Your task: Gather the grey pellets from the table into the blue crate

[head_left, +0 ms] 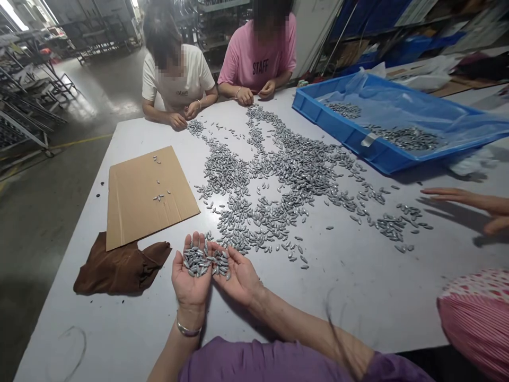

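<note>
Over the bench [358, 276], the left hand [193, 284] and right hand [240, 278] cup grey pieces [195, 261], palms up, fingers [195, 240] loosely side by side.

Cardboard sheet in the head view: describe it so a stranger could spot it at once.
On the big white table, go to the left side, beyond the cupped left hand. The tan cardboard sheet lies there, overlapping a crumpled brown cloth. Unlike the cloth, it is flat and straight-edged, with a few silvery pieces on it.
</note>
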### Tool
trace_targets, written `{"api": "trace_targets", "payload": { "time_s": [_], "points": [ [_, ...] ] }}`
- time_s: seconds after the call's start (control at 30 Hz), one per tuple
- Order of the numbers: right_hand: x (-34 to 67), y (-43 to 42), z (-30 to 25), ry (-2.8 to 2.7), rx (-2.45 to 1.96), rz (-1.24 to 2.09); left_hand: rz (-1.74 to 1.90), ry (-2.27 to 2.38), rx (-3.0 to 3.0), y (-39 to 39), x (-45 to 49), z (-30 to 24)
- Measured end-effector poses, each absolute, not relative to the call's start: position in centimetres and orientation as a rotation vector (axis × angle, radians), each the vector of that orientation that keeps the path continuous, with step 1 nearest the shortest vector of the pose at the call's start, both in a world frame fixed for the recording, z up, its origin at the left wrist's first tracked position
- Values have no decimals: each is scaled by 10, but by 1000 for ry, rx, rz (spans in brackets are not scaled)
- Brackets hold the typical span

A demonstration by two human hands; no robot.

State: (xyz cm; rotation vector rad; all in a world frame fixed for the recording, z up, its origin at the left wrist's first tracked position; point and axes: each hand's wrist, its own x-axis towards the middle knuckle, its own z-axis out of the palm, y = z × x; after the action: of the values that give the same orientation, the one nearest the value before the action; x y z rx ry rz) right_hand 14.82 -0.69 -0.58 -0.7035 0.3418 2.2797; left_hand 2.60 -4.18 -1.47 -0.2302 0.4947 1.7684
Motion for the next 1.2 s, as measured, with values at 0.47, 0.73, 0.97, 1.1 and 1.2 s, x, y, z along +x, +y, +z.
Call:
{"api": "trace_targets", "payload": {
  "time_s": [0.47, 0.73, 0.97, 1.1, 1.2],
  "points": [
    [142, -8, -7, 366, -642, 2303, 1788, 768, -49, -43, 40, 4],
    [137, -10, -5, 321, -565, 2314, 1840, 924, 87, -49, 50, 7],
    [136, -13, -6, 325, -590, 2315, 1853, 958, 79, -50, 51, 7],
    [135, -14, -9, 296, -608, 2325, 1857, 985, 143, -51, 53, 0],
    [133, -15, -13, 266, -612, 2321, 1867, 1032, 242, -54, 54, -5]
  ]
}}
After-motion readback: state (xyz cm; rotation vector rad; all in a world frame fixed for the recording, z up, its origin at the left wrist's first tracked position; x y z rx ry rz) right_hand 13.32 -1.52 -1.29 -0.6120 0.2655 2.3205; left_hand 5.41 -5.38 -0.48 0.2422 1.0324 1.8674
